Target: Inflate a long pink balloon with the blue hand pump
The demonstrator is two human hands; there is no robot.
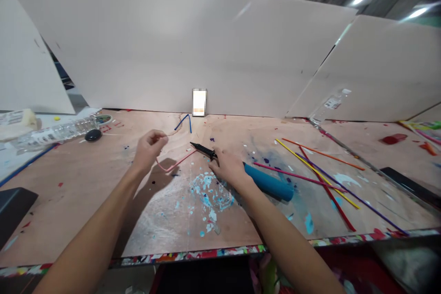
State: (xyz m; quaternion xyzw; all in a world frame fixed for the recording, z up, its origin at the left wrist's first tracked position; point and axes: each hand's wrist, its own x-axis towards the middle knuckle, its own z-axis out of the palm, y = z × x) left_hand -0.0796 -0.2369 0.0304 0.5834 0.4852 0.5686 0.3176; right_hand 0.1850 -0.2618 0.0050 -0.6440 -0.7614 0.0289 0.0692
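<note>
My left hand (151,147) is above the left-centre of the table, its fingers closed in a pinch on a thin pink stick (179,163). That stick bends at a low corner, then rises to the right toward a black nozzle. My right hand (227,165) is closed around a tool with a pointed black nozzle (203,149) and a thick blue body (270,183). The nozzle points left and its tip is close to the pink stick's end; whether they touch I cannot tell. Behind the hands lies a bent blue stick (189,121).
Several coloured sticks (320,174) lie crossed on the right. A small bright-screened device (199,102) leans on the white partition (206,46). Plastic bottles (58,133) and a black mouse-like object (93,135) are at left. Another clear bottle (330,105) stands at back right. Paint marks the wooden table (165,225).
</note>
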